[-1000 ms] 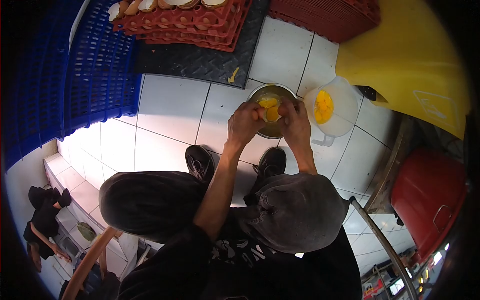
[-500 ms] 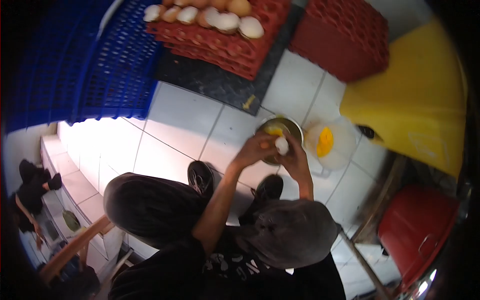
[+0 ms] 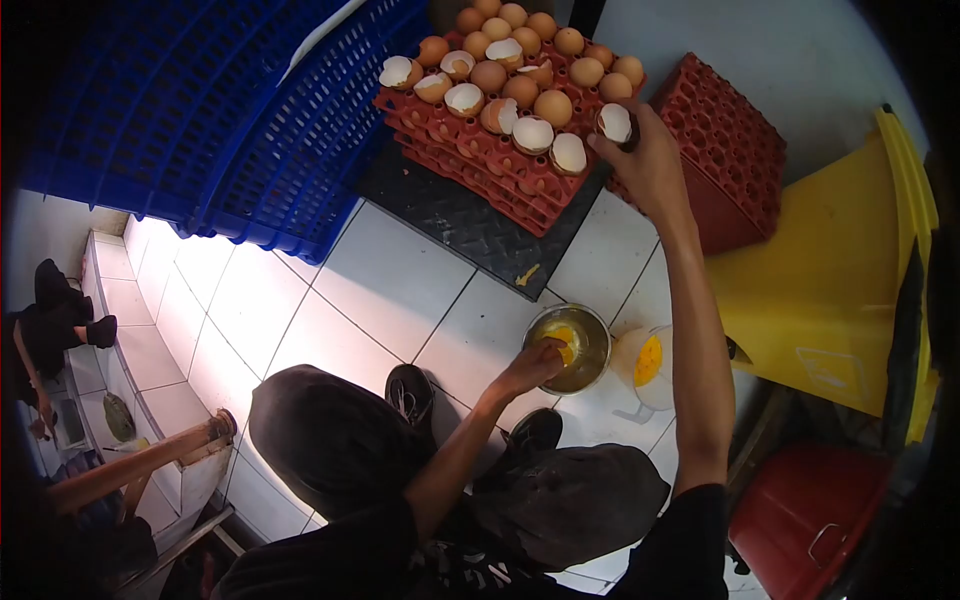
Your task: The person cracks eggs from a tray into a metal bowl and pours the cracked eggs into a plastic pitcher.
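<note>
My right hand (image 3: 650, 150) is closed on an empty eggshell half (image 3: 615, 122), white inside, at the right edge of the red egg tray (image 3: 540, 195). Whole brown eggs (image 3: 552, 107) and several opened shells (image 3: 533, 134) sit in that tray. My left hand (image 3: 532, 367) reaches over the near left rim of a metal bowl (image 3: 602, 340), its fingers curled together beside a yellow egg yolk (image 3: 566, 336). What those fingers hold, if anything, is hidden. Right of the bowl stands a translucent jug (image 3: 655, 395) with yellow yolk (image 3: 649, 360) inside.
Blue plastic crates (image 3: 280, 150) stand at left. A stack of empty red trays (image 3: 725, 140), a yellow bin (image 3: 820, 290) and a red container (image 3: 810, 510) line the right. Under the eggs is a black platform (image 3: 430, 215). Another person (image 3: 50, 340) is at far left.
My right hand has moved from above the bowl up to the egg tray with the eggshell. My left hand has lowered to the bowl. The view has shifted, showing more of the tray.
</note>
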Tool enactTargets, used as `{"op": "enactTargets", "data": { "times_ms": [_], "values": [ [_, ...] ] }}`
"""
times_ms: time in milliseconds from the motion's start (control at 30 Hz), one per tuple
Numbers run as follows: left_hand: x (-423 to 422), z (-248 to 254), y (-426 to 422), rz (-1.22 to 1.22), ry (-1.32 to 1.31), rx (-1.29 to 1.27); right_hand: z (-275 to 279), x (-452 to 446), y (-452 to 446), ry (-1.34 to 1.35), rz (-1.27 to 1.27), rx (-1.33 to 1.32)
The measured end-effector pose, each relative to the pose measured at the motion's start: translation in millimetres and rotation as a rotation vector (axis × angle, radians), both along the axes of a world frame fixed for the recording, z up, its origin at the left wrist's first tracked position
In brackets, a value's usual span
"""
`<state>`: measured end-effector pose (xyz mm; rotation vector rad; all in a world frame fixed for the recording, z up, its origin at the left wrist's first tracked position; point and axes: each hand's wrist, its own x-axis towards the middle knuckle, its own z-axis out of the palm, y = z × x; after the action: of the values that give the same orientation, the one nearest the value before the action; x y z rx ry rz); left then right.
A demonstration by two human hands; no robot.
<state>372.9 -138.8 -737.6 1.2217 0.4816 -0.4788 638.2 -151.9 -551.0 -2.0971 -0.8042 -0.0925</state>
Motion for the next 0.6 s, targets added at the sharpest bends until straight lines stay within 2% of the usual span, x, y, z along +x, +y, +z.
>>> {"op": "enactTargets", "data": {
  "times_ms": [67,200,267,300,367,400,467,600],
  "values": [
    [0.5,-3.5,0.3,-0.014,0.035,-0.028,0.1,16.4,14.7,-0.088,-0.016,-0.137],
    [-0.9,-15.2,1.5,-0.040,-0.048,0.039,-6.1,30.0,25.9,-0.057,0.024,-0.186],
    [-0.2,-18.9,-0.9,0.043,-0.109,0.001,0.4,23.6,27.5,-0.411,-0.088,-0.299],
    [-0.6,-21.7,-1.6,0.044,-0.104,-0.005,4.3,22.6,30.1,-0.407,-0.085,-0.305],
    [-0.2,-15.0,3.1,-0.001,-0.043,0.028,19.9,13.1,40.5,-0.605,-0.024,-0.330],
    [-1.4,-19.6,1.4,-0.007,-0.037,0.031,20.7,15.7,45.0,-0.598,-0.029,-0.329],
    [-1.5,-28.8,-2.6,0.022,-0.033,-0.003,23.6,28.1,59.3,-0.261,0.308,-0.500],
    [1.4,-12.8,3.3,-0.035,0.040,0.075,32.9,39.3,78.5,-0.073,0.261,-0.602]
  ]
}}
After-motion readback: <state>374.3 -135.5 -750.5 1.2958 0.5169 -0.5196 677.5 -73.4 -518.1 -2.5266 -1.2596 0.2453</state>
